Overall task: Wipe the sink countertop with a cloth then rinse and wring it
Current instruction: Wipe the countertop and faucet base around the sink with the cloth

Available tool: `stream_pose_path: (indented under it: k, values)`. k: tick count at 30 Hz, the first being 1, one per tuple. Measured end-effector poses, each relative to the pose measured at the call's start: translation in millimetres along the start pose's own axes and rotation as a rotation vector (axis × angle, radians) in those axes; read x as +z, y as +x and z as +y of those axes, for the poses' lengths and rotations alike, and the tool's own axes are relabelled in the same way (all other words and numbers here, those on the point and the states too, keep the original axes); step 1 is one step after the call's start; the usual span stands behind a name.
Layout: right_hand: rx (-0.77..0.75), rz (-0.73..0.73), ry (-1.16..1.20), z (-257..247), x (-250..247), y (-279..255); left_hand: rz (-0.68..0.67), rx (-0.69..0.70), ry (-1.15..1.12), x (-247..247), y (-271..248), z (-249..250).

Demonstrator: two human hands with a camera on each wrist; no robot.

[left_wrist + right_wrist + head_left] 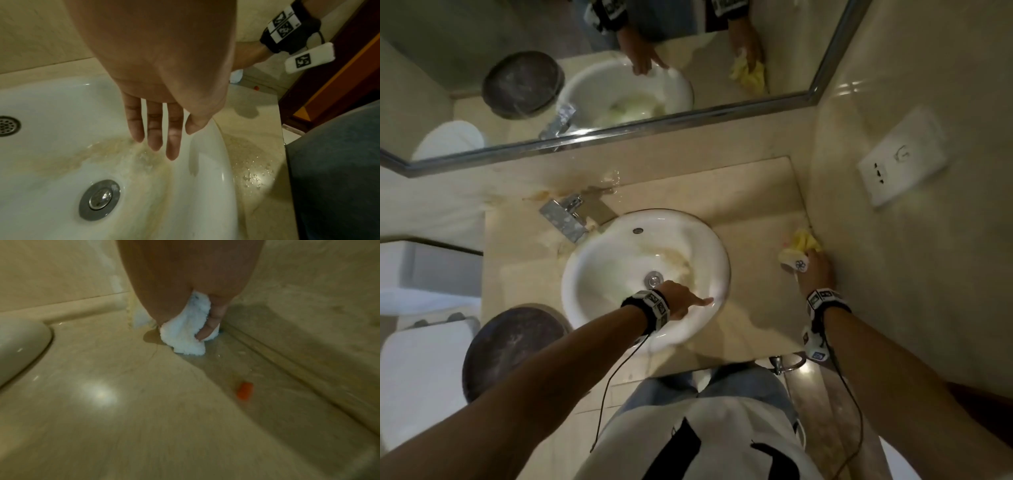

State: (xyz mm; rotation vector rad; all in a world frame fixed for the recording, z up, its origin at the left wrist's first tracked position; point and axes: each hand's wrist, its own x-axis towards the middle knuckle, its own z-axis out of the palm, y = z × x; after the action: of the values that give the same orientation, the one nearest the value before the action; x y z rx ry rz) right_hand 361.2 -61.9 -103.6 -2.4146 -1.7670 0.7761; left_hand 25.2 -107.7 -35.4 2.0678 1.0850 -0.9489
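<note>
Head view: right hand (814, 270) clenched round the bunched cloth (799, 244), pressed onto the tabletop (756, 240) at its right edge, hard against the side wall and roughly midway between front and back edges. Left hand (681, 298) released, fingers (154, 129) straight and holding nothing, hovering over the sink bowl (619, 240) beside its near-right rim, well apart from the cloth. Unwiped tabletop stretching from the cloth toward both back and front edges, so probably a stroke along the wall for the right hand; a small orange scrap (244, 391) lying near the wall, toward the front edge.
</note>
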Motion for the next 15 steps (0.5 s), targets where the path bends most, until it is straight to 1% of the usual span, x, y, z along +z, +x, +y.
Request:
stream_pose_path:
  k: [1,2,4,6,7,8,9,11,12,15]
  values:
    - [0.021,-0.018,0.014,2,4,-9,-0.001,-0.001,0.024,0,0,0]
    - [-0.006,-0.034,0.010,9,16,-18,0.003,0.004,0.034,0,0,-1]
    - [-0.113,-0.107,-0.056,14,33,-41,0.022,0.013,0.053,-2,-1,-1]
    - [-0.229,-0.274,-0.070,7,43,-68,0.027,0.015,0.057,-4,-2,-2]
    - [-0.313,-0.344,-0.095,1,46,-81,0.026,0.023,0.049,-5,-3,-3]
    - [-0.397,-0.400,-0.137,-5,53,-89,0.035,0.040,0.042,-5,-3,-4]
    - [-0.442,-0.433,-0.159,-10,55,-94,0.036,0.051,0.042,-4,-4,-5]
    - [-0.435,-0.429,-0.177,-18,53,-94,0.027,0.051,0.042,-2,-5,-8]
    - [-0.473,-0.411,-0.203,-19,57,-89,0.036,0.058,0.046,-1,-5,-8]
    - [-0.553,-0.353,-0.165,-39,51,-72,0.037,0.049,0.074,2,-4,-8]
